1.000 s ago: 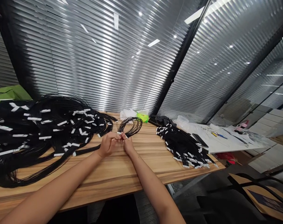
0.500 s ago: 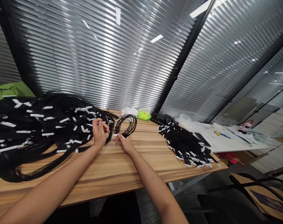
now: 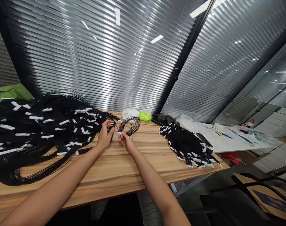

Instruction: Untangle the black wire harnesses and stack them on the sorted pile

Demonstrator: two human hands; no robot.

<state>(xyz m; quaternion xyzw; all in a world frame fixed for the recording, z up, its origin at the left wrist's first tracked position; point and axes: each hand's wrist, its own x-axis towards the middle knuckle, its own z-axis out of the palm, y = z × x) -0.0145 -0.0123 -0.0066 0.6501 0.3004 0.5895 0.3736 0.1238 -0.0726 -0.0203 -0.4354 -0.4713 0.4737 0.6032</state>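
Observation:
A large heap of thin black wires with white tags [image 3: 46, 125] covers the left of the wooden table [image 3: 110, 175]. My left hand [image 3: 105, 135] is at the heap's right end, fingers spread among the tagged strands, with no clear grip on any. My right hand [image 3: 127, 142] pinches the white-tagged ends of a small looped bundle of black wires [image 3: 131, 125], which arches up behind it. A second tagged wire pile [image 3: 187, 147] lies to the right, apart from both hands.
A white plastic bag [image 3: 130, 113] and a green packet [image 3: 145, 116] stand at the table's far edge. White papers [image 3: 228, 139] with a dark phone-like device [image 3: 204, 139] lie at right. A chair [image 3: 258, 194] stands at lower right, below a slatted glass partition [image 3: 98, 56].
My left hand has shifted slightly right along the heap and its fingers have spread. My right hand stays on the looped bundle, which looks slightly smaller and tighter.

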